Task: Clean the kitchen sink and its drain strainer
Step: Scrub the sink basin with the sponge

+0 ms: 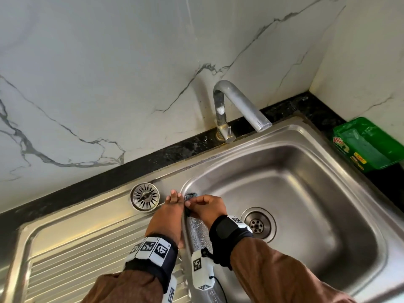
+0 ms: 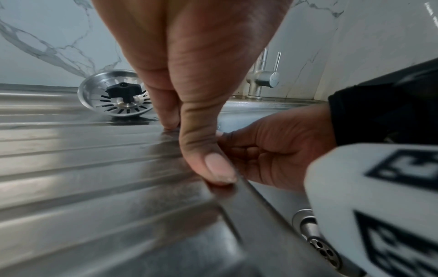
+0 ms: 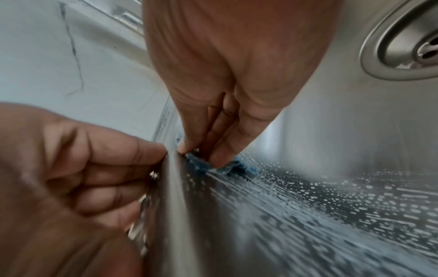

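Observation:
The steel sink basin has its bare drain opening in the floor. The round drain strainer, with a black knob, sits out on the ribbed drainboard. My right hand pinches a small blue scrub pad and holds it against the basin's upper left wall, just under the rim. Soapy streaks cover that wall below the pad. My left hand rests on the drainboard beside the rim, fingers straight, thumb on the edge, holding nothing.
A curved chrome tap stands behind the basin, spout over its back left. A green dish-soap tub sits on the black counter at the right. Marble wall tiles close off the back and right side.

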A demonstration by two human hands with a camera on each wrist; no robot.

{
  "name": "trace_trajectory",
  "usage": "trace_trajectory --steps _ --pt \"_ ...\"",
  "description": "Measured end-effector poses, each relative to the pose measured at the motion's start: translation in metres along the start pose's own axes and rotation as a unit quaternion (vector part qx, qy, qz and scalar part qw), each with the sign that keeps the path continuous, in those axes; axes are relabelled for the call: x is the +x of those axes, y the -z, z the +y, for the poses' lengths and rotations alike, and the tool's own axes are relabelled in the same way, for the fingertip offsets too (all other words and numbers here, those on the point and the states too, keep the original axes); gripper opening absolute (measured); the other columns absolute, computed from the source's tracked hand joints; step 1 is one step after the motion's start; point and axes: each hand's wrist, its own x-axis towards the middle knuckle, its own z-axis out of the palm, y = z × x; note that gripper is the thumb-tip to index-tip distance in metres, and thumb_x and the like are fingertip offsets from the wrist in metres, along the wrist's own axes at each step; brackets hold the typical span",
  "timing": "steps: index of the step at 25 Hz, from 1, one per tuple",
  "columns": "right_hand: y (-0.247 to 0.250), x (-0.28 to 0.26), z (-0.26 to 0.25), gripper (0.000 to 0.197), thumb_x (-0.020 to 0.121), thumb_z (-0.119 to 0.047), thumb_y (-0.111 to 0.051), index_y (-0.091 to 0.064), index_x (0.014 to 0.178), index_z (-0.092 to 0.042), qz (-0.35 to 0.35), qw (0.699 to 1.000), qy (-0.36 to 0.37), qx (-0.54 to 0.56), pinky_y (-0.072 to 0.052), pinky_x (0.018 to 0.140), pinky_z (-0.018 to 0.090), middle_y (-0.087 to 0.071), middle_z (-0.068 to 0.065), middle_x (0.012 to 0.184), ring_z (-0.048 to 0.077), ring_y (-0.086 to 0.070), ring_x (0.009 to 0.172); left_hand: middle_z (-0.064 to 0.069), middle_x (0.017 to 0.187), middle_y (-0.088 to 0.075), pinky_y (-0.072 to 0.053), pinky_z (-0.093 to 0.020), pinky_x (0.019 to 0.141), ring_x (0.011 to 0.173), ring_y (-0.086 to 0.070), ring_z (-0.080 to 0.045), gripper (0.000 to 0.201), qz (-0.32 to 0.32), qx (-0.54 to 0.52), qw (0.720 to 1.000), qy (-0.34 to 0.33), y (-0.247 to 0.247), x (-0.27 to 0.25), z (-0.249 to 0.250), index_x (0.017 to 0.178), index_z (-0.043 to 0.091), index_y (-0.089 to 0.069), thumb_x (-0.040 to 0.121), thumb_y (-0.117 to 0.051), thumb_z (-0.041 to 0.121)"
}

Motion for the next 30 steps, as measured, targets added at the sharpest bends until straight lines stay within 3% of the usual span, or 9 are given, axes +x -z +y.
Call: trace_trajectory --steps 3,6,9,14,18,21,23,27,30 --pt "0.000 0.011 -0.022 0.010 0.078 0.003 -0.078 -0.072 0.078 -0.004 0.034 0.992 0.019 0.121 -0.062 0.072 0.036 -0.072 0.017 0.079 0.027 -0.068 0.068 -0.013 0.159 -0.024 -0.039 -0.032 0.112 0.141 -0.038 -0.026 0.102 0.044 -0.024 0.999 -0.005 -0.006 0.001 -0.002 0.156 0.012 -0.008 0.080 -0.075 0.011" --pt "-0.004 0.023 -0.029 0.009 0.083 0.003 -0.074 -0.068 0.080 -0.003 0.108 0.966 0.036 0.230 -0.060 0.062 0.026 -0.070 0.010 0.072 0.019 -0.068 0.063 -0.011 0.164 -0.004 -0.030 -0.032 0.117 0.148 -0.023 -0.026 0.078 0.064 -0.017 0.997 -0.026 -0.007 0.004 -0.004 0.157 0.012 -0.005 0.093 -0.047 -0.002" --pt "-0.011 0.019 -0.013 0.009 0.083 0.000 -0.075 -0.067 0.080 -0.004 0.075 0.972 0.017 0.221 -0.058 0.060 0.027 -0.069 0.011 0.072 0.019 -0.064 0.060 -0.010 0.164 -0.002 -0.031 -0.031 0.116 0.148 -0.022 -0.025 0.072 0.071 -0.027 0.997 -0.028 -0.005 0.005 -0.005 0.156 0.014 -0.004 0.096 -0.040 0.001" --pt "-0.002 0.015 -0.007 0.012 0.080 -0.007 -0.079 -0.068 0.080 -0.004 -0.049 0.995 -0.009 0.085 -0.053 0.059 0.032 -0.066 0.015 0.073 0.021 -0.057 0.055 -0.014 0.162 -0.015 -0.032 -0.032 0.116 0.146 -0.029 -0.027 0.076 0.085 -0.021 0.996 -0.022 -0.005 0.001 0.001 0.156 0.011 -0.007 0.096 -0.053 0.010" --pt "-0.001 0.033 -0.028 0.015 0.082 -0.004 -0.077 -0.063 0.079 -0.006 0.103 0.978 0.035 0.176 -0.059 0.073 0.040 -0.067 0.012 0.072 0.024 -0.063 0.064 -0.013 0.162 -0.010 -0.030 -0.033 0.118 0.147 -0.024 -0.028 0.075 0.096 -0.009 0.995 -0.024 -0.009 0.002 0.000 0.156 0.011 -0.005 0.096 -0.050 0.006" --pt "0.025 0.045 -0.045 0.012 0.085 -0.005 -0.074 -0.063 0.082 -0.008 0.201 0.931 0.078 0.295 -0.058 0.063 0.026 -0.068 0.008 0.077 0.017 -0.064 0.066 -0.012 0.150 -0.041 -0.049 -0.034 0.103 0.127 -0.054 -0.027 0.081 0.061 -0.074 0.995 -0.013 -0.014 0.001 -0.007 0.155 0.019 -0.016 0.090 -0.064 0.009" --pt "0.030 0.048 -0.044 0.012 0.085 -0.005 -0.074 -0.063 0.081 -0.009 0.196 0.930 0.076 0.301 -0.058 0.060 0.023 -0.068 0.007 0.076 0.016 -0.064 0.066 -0.008 0.141 -0.052 -0.054 -0.031 0.095 0.118 -0.060 -0.023 0.075 0.050 -0.089 0.995 -0.006 -0.014 0.001 -0.007 0.153 0.022 -0.025 0.091 -0.064 0.009" --pt "-0.004 0.028 -0.014 0.012 0.083 -0.004 -0.076 -0.066 0.077 -0.007 0.037 0.987 0.007 0.154 -0.061 0.068 0.031 -0.068 0.012 0.075 0.020 -0.064 0.064 -0.010 0.161 -0.019 -0.037 -0.033 0.114 0.144 -0.032 -0.028 0.076 0.087 -0.036 0.995 -0.015 -0.009 0.000 -0.002 0.156 0.017 -0.011 0.095 -0.054 0.005" --pt "0.018 0.036 -0.036 0.012 0.080 -0.004 -0.078 -0.067 0.078 -0.007 0.066 0.984 0.035 0.160 -0.059 0.065 0.029 -0.071 0.014 0.080 0.023 -0.067 0.067 -0.004 0.159 -0.026 -0.040 -0.031 0.111 0.140 -0.040 -0.024 0.089 0.086 -0.055 0.994 -0.026 -0.009 -0.001 -0.005 0.156 0.023 -0.010 0.088 -0.066 0.007"
